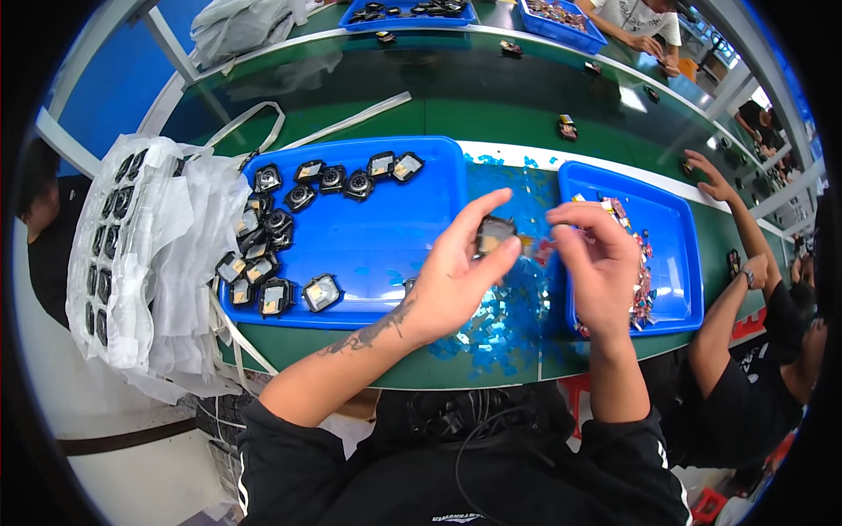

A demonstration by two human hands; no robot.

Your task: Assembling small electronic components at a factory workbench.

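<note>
My left hand (pixel 443 280) grips a small black watch-like casing (pixel 496 231) between thumb and fingers, above the strip between two blue trays. Close to its right, my right hand (pixel 603 263) is closed, with thumb and forefinger together. Something small and reddish shows blurred between the hands; what the right fingers hold cannot be made out. In the left blue tray (pixel 386 245) lie several similar black casings (pixel 322 292), some with a round side up, some with a pale flat side. The right blue tray (pixel 674 263) holds a heap of small reddish and coloured parts (pixel 645 280).
Blue film scraps (pixel 495 329) litter the green table between the trays. At the left stand stacked white trays (pixel 132 254) with wrapping. A green conveyor belt (pixel 351 96) behind carries scattered casings (pixel 567 128). A co-worker's arm (pixel 737 219) reaches in at the right; another person sits across.
</note>
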